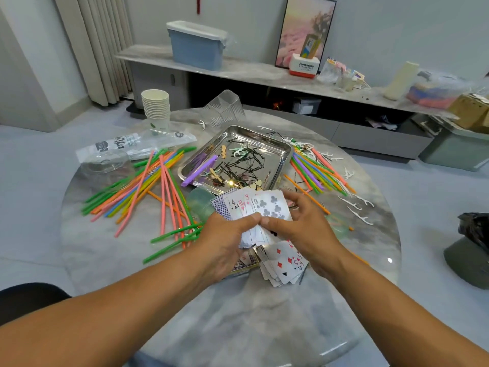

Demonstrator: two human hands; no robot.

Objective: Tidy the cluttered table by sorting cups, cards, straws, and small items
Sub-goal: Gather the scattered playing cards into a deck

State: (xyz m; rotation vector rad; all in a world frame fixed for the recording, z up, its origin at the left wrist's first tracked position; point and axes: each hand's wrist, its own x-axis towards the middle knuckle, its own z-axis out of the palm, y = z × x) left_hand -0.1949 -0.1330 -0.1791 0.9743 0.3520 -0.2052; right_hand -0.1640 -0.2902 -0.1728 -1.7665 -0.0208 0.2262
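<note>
Left hand (227, 239): grips fanned paper playing cards (260, 207)
Right hand (304, 223): pinches same fan
Round grey marble table (238, 313): loose card pile (283, 263), scattered coloured plastic straws (148, 186)

Both hands cover the lower half of the fanned cards (258, 207), so their count is unclear. The left hand (225, 245) hides most of a card box (244, 262). The table (238, 313) near edge is cut off at the bottom. Small items in the tray (284, 151) blur together.
</note>
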